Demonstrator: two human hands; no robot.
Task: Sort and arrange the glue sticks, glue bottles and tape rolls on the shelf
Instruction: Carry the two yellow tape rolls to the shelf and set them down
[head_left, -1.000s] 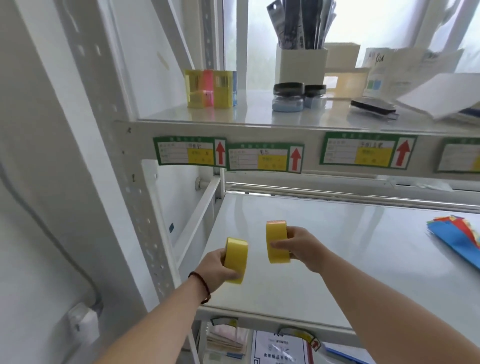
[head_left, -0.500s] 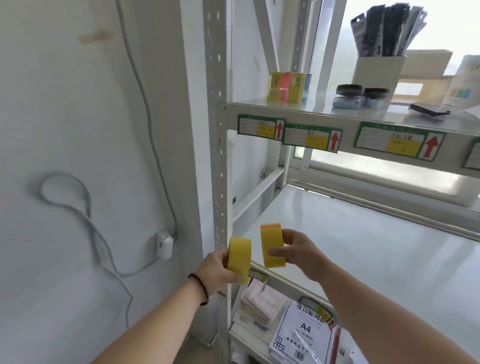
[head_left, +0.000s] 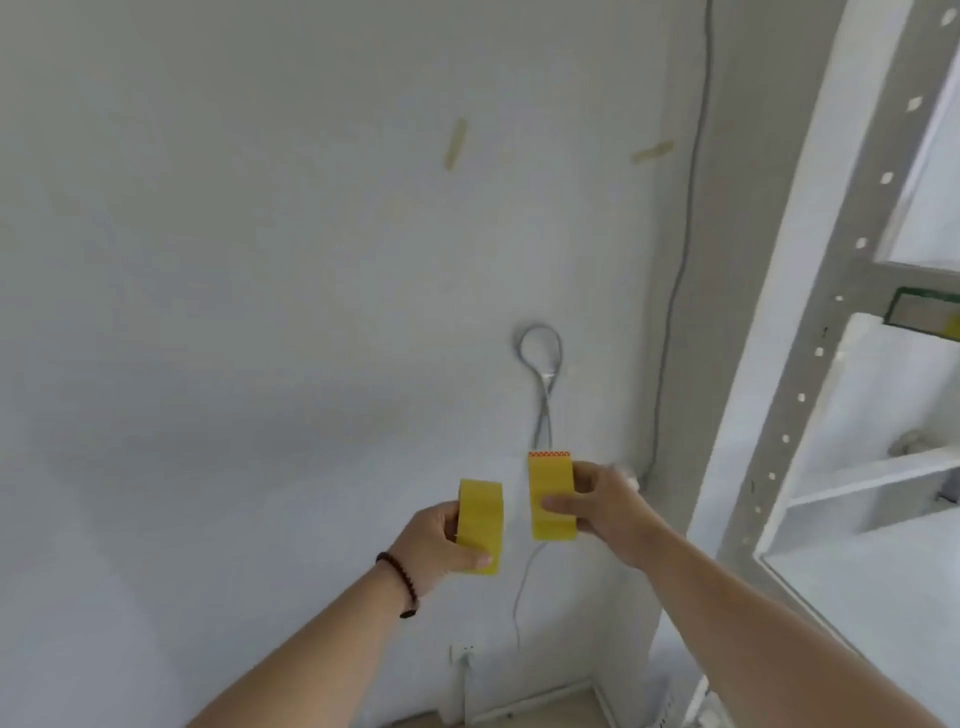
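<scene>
Each of my hands holds a yellow tape roll, edge-on to the camera, in front of a white wall. My left hand (head_left: 439, 540) grips the left tape roll (head_left: 480, 522), which sits slightly lower. My right hand (head_left: 602, 501) grips the right tape roll (head_left: 550, 493), whose top edge shows a thin red patterned strip. The two rolls are a small gap apart and do not touch. The white metal shelf (head_left: 810, 374) stands at the right edge of the view, away from both hands. No glue sticks or glue bottles are in view.
A grey cable (head_left: 543, 374) loops down the wall behind the rolls toward a wall socket (head_left: 462, 652) near the floor. Two strips of old tape (head_left: 454, 144) stick to the wall higher up. A green shelf label (head_left: 930, 319) shows at far right.
The view has swung left, from the shelf to the bare wall. Both hands keep their tape rolls and have moved out of the shelf bay, left of its upright post.
</scene>
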